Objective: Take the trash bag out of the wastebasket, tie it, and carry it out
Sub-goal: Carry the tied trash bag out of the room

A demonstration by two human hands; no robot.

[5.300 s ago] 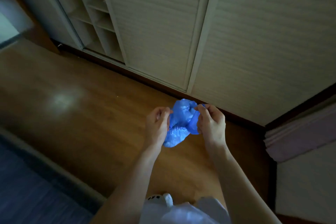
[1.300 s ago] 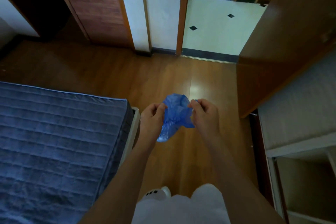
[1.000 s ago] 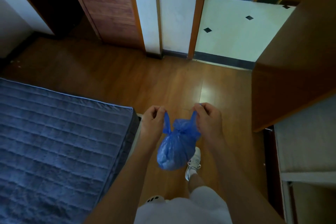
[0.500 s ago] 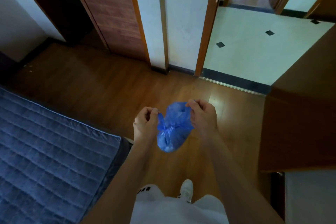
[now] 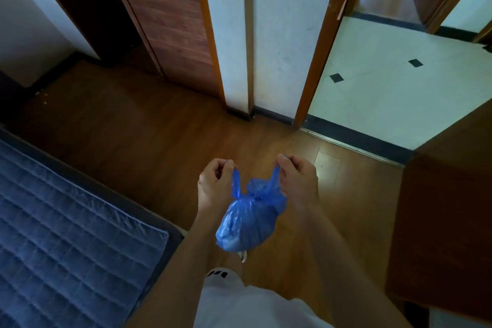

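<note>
A small blue trash bag [image 5: 246,222] hangs in front of me over the wooden floor, its neck gathered into a knot. My left hand [image 5: 214,184] pinches one loose end of the bag and my right hand [image 5: 298,181] pinches the other, both ends pulled up and apart above the knot. The bag's round body dangles below and between my hands. No wastebasket is in view.
A blue quilted mattress [image 5: 58,234] fills the lower left. An open doorway [image 5: 394,88] to a white tiled floor lies ahead on the right. A brown wooden door [image 5: 450,194] stands at the right. A wall post [image 5: 237,34] is straight ahead.
I have walked toward the doorway. My hands moved apart, drawing the bag's two ends outward, and the bag's body dropped lower below the knot.
</note>
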